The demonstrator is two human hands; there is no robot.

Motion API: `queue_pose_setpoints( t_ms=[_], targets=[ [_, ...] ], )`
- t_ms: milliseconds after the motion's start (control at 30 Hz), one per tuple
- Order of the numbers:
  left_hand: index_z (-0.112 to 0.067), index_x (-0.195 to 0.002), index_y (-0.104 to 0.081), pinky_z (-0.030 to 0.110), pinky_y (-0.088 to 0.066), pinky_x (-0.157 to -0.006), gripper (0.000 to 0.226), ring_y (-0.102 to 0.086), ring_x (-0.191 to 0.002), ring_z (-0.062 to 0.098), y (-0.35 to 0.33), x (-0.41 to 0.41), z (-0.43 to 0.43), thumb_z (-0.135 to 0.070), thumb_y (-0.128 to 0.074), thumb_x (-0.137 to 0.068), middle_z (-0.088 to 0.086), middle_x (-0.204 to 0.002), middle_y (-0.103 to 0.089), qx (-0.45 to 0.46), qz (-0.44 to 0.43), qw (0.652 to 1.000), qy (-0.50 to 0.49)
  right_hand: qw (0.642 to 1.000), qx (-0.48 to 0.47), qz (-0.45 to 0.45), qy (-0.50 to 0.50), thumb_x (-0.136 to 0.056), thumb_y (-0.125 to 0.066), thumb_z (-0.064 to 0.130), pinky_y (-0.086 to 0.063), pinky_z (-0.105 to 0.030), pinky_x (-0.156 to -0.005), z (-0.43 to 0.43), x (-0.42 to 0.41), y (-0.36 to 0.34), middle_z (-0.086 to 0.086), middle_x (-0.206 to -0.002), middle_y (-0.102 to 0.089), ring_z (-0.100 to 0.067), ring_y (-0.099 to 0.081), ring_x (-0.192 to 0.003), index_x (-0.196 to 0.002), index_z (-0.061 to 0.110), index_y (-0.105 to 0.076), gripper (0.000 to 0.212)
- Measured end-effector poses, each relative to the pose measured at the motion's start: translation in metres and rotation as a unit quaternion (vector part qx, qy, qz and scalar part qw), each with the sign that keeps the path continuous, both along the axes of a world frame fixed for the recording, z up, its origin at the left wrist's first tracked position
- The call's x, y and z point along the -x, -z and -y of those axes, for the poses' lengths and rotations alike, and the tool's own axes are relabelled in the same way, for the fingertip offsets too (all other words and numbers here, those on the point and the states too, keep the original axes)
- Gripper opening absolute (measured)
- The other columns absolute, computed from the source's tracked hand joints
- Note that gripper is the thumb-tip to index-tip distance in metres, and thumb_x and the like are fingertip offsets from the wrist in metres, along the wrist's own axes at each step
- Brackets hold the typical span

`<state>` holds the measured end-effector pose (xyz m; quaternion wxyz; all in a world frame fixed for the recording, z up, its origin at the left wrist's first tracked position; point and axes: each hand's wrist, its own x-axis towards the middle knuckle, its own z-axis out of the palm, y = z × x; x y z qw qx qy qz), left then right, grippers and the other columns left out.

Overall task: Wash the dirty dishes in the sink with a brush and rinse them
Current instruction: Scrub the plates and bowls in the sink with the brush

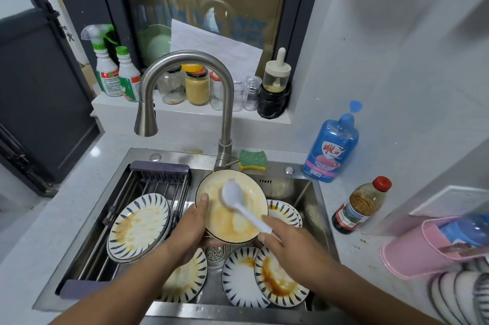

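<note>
A person's left hand (193,229) holds up a round cream plate (227,221) with a thin dark rim, over the middle of a shiny steel sink (304,192). The plate is tilted so its smooth face looks up at us. It has runny orange-brown smears on it. The left grip is clamped on the plate's left edge, with the thumb lying flat on the front. The right hand (285,242) has its grip closed round the thin handle of a white plastic brush (246,212). The brush's oval head lies against the top part of the plate's face.

Down on the sink floor lie white plates with dark blue stripes (239,279) round the edge. Some overlap, and one has a thick brown streak. A round metal drain (215,254) with little holes sits between them. On the left, a dark wire rack (158,181) with purple ends sits across the sink, and one more smeared striped plate (139,226) rests on it.

A curved, dull-silver tap (185,59) rises behind the sink. A bumpy green and yellow sponge (252,160) lies just beside its foot. The tabletop (357,258) is pale grey and speckled. On its right side stand a see-through blue soap bottle (332,150) and a brown sauce bottle (360,208) with a red cap, and a pink plastic tub (412,248) is at the far right. Glass jars (197,86) and two white spray bottles (105,70) with green tops stand on the white window ledge, below a dark-framed window
</note>
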<state>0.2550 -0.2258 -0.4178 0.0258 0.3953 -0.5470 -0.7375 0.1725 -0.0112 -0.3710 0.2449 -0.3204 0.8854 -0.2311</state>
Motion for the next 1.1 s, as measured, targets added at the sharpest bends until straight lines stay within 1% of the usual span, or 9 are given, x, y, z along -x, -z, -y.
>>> queue_pose_setpoints(
  t_ms=[133, 300, 533, 667, 733, 800, 867, 1000, 1100],
  targets=[
    [-0.014, -0.117, -0.065, 0.052, -0.063, -0.075, 0.052, -0.077, -0.089, 0.028, -0.008, 0.004, 0.01, -0.055, -0.036, -0.105, 0.011, -0.101, -0.079, -0.069, 0.044, 0.996, 0.02, 0.997, -0.036, -0.046, 0.042, -0.085, -0.069, 0.054, -0.056, -0.036, -0.06, -0.002, 0.01, -0.013, 0.006, -0.082, -0.064, -0.012, -0.065, -0.069, -0.115, 0.036, -0.057, 0.037],
    [-0.002, -0.122, -0.059, 0.044, -0.063, -0.054, 0.042, -0.076, -0.07, 0.034, -0.014, 0.012, 0.012, -0.039, -0.044, -0.108, 0.023, -0.09, -0.076, -0.121, 0.103, 0.986, 0.056, 0.997, -0.06, -0.026, 0.039, -0.074, -0.081, 0.041, -0.051, -0.035, -0.055, 0.0, 0.013, -0.01, 0.003, -0.072, -0.065, -0.014, -0.063, -0.063, -0.085, 0.023, -0.063, 0.028],
    [0.009, -0.118, -0.054, 0.043, -0.06, -0.046, 0.028, -0.073, -0.06, 0.039, -0.014, 0.022, 0.001, -0.012, -0.043, -0.104, 0.032, -0.086, -0.071, -0.184, 0.134, 0.971, 0.079, 0.993, -0.056, -0.104, 0.019, -0.076, -0.079, 0.032, -0.045, -0.03, -0.061, 0.007, 0.018, -0.016, 0.009, -0.101, -0.05, -0.017, -0.059, -0.081, -0.085, 0.026, -0.061, 0.021],
    [0.014, -0.128, -0.052, 0.044, -0.063, -0.053, 0.039, -0.074, -0.066, 0.041, -0.012, 0.025, -0.001, -0.015, -0.043, -0.104, 0.036, -0.093, -0.07, -0.212, 0.134, 0.963, 0.096, 0.991, -0.048, -0.126, -0.016, -0.08, -0.074, 0.028, -0.039, -0.029, -0.056, 0.01, 0.018, -0.018, 0.007, -0.078, -0.055, -0.019, -0.058, -0.076, -0.088, 0.024, -0.053, 0.023],
    [0.005, -0.131, -0.054, 0.049, -0.063, -0.072, 0.049, -0.075, -0.081, 0.04, -0.014, 0.024, -0.001, -0.036, -0.047, -0.106, 0.033, -0.104, -0.07, -0.187, 0.115, 0.967, 0.129, 0.988, -0.043, -0.147, -0.024, -0.083, -0.071, 0.028, -0.042, -0.03, -0.055, 0.006, 0.02, -0.016, 0.008, -0.074, -0.056, -0.018, -0.058, -0.075, -0.09, 0.026, -0.051, 0.021],
    [-0.013, -0.135, -0.057, 0.052, -0.052, -0.101, 0.064, -0.062, -0.116, 0.031, -0.015, 0.018, 0.002, -0.065, -0.045, -0.098, 0.017, -0.129, -0.063, -0.062, 0.088, 0.971, 0.211, 0.992, -0.03, -0.118, -0.015, -0.081, -0.076, 0.031, -0.055, -0.038, -0.065, 0.001, 0.025, -0.016, 0.007, -0.08, -0.064, -0.017, -0.064, -0.076, -0.096, 0.025, -0.057, 0.024],
    [-0.036, -0.145, -0.05, 0.044, -0.034, -0.115, 0.066, -0.042, -0.137, 0.015, -0.02, 0.008, 0.008, -0.074, -0.042, -0.092, -0.008, -0.15, -0.047, 0.073, 0.018, 0.951, 0.301, 0.998, -0.021, -0.055, 0.007, -0.077, -0.083, 0.032, -0.06, -0.04, -0.07, -0.001, 0.035, -0.023, 0.006, -0.086, -0.068, -0.013, -0.067, -0.077, -0.097, 0.027, -0.062, 0.029],
    [-0.033, -0.13, -0.066, 0.04, -0.046, -0.111, 0.053, -0.062, -0.124, 0.013, -0.022, 0.006, 0.019, -0.033, -0.085, -0.081, -0.007, -0.131, -0.068, 0.173, -0.082, 0.891, 0.412, 0.999, -0.033, 0.017, -0.02, -0.073, -0.089, 0.029, -0.057, -0.027, -0.069, -0.001, 0.059, -0.039, 0.006, -0.087, -0.069, -0.008, -0.066, -0.078, -0.093, 0.027, -0.064, 0.032],
    [-0.026, -0.122, -0.071, 0.028, -0.057, -0.087, 0.053, -0.07, -0.101, 0.008, -0.023, 0.016, 0.007, -0.007, -0.086, -0.075, -0.01, -0.109, -0.075, 0.223, -0.091, 0.86, 0.45, 0.996, -0.045, 0.053, -0.057, -0.073, -0.09, 0.027, -0.053, -0.023, -0.062, 0.002, 0.066, -0.041, 0.003, -0.085, -0.07, -0.006, -0.064, -0.069, -0.092, 0.024, -0.066, 0.031]
  ],
)
